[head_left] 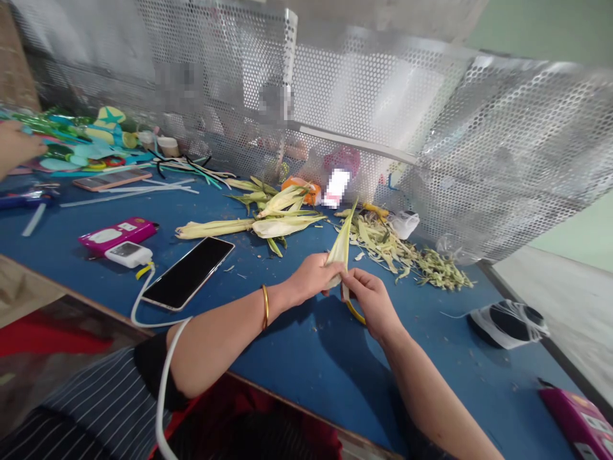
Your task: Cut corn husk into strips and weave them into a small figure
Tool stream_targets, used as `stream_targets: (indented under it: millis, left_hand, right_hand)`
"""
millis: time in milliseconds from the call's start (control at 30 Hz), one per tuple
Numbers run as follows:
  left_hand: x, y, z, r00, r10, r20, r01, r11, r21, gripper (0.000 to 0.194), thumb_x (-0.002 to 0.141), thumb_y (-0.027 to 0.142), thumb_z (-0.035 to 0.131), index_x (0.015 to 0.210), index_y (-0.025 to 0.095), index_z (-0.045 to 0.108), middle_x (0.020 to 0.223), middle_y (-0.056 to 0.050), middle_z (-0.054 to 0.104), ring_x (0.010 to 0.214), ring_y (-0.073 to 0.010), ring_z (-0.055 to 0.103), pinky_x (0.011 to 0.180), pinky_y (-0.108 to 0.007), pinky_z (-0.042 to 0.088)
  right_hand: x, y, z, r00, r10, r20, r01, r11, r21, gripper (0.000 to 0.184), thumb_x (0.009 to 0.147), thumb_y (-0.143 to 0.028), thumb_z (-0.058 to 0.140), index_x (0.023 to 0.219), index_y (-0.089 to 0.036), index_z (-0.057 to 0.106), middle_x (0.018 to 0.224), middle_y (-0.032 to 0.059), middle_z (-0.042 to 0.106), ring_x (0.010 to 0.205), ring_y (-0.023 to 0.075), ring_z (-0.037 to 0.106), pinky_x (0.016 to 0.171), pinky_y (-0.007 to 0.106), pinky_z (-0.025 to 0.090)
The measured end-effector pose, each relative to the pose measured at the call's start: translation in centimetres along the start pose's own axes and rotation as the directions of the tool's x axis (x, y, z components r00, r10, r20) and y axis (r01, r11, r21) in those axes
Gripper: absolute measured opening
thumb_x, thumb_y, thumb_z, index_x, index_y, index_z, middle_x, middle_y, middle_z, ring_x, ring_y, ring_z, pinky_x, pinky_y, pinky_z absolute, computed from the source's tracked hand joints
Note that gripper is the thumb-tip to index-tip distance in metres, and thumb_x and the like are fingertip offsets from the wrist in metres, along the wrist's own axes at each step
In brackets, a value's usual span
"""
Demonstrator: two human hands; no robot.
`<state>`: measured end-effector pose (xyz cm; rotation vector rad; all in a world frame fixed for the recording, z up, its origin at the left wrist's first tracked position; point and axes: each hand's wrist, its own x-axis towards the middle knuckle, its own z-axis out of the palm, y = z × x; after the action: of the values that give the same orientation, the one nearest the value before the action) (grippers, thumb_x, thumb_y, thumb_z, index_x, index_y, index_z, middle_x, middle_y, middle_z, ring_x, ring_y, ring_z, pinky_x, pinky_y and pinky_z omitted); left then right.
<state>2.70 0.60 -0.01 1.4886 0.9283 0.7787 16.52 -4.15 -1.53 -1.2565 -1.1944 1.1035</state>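
My left hand (322,276), with a gold bangle at its wrist, is closed around the lower part of a pale green corn husk (341,246), whose pointed tip stands up and away from me. Close against it, my right hand (372,299) pinches the husk's lower edge. Under the right fingers shows a curved yellow loop (355,314), like a scissors handle; the rest of it is hidden. Beyond my hands lie more corn husks (287,223) in a loose bunch. Shredded husk pieces (383,239) are heaped to the right of them.
On the blue table (287,377) are a dark phone (189,273), a magenta device (119,235) and a white cable (165,383). At right lie a black wrapped spool (507,322) and another magenta device (582,421). A perforated screen (354,96) stands behind. Another person's hand (19,147) is at far left.
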Motion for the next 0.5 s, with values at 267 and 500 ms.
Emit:
stream_targets:
  millis: [267,500]
  left_hand:
    - [0.0,0.0,-0.2,0.994,0.084,0.065,-0.085,0.996,0.02,0.032,0.084,0.047,0.052,0.082,0.015,0.055,0.063,0.003,0.049,0.054,-0.01,0.046,0.043,-0.019,0.04]
    - [0.0,0.1,-0.2,0.996,0.073,0.059,-0.072,0.997,-0.022,0.032,0.082,0.047,0.053,0.08,0.016,0.055,0.062,0.003,0.047,0.053,-0.0098,0.045,0.042,-0.019,0.038]
  right_hand:
    - [-0.3,-1.1,-0.1,0.979,0.148,0.139,-0.189,0.914,0.36,0.028,0.066,-0.035,0.075,0.056,-0.018,0.056,0.052,-0.0042,0.047,0.047,0.0089,0.041,0.051,0.025,0.037]
    - [-0.4,-1.6,-0.4,0.96,0.222,0.173,-0.276,0.863,0.424,0.025,0.066,-0.03,0.072,0.054,-0.018,0.055,0.052,-0.0045,0.045,0.045,0.0079,0.038,0.05,0.025,0.039]
